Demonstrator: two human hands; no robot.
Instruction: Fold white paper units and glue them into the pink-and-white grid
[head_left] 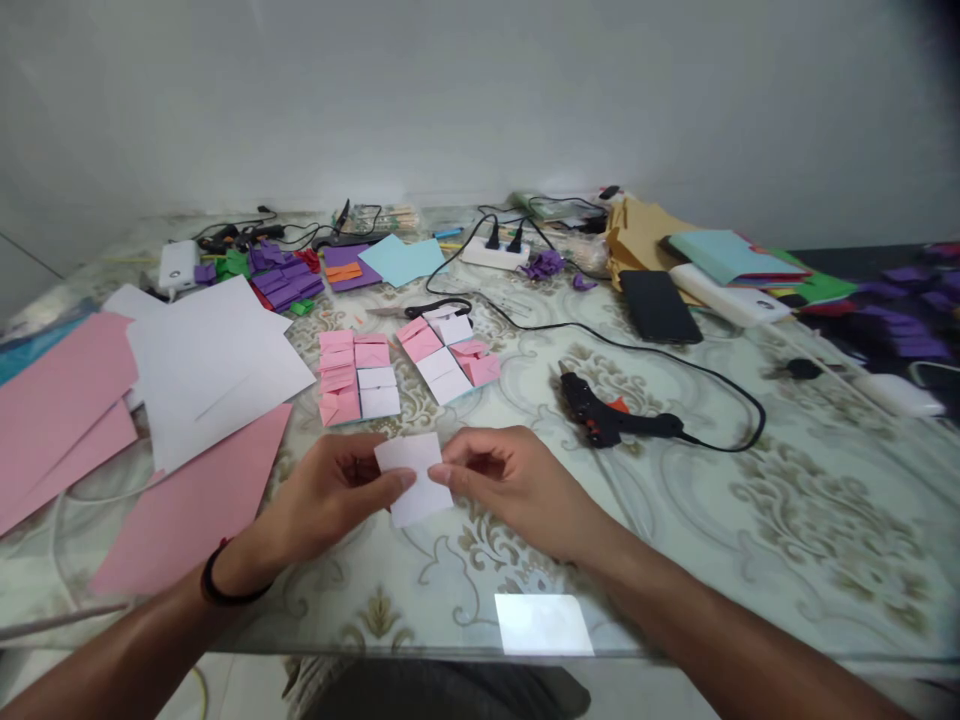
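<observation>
A small square of white paper [417,500] is held between both hands, just above the tabletop near its front edge. My left hand [337,490] pinches its left side, thumb on top. On the right side my right hand [510,485] grips it the same way; the fingers behind the paper are partly hidden. Just beyond my hands lie two groups of folded pink and white paper squares, a left group [339,385] and a right group [448,370]. A pair of scissors [439,307] rests behind them, its blades pointing left.
A black glue gun [607,410] lies to the right, its cord running back to a white power strip [495,254]. Large white sheets [217,370] and pink sheets [202,530] spread at left. Purple folded pieces [285,280], a black phone [660,306] and brown envelopes [645,235] lie farther back.
</observation>
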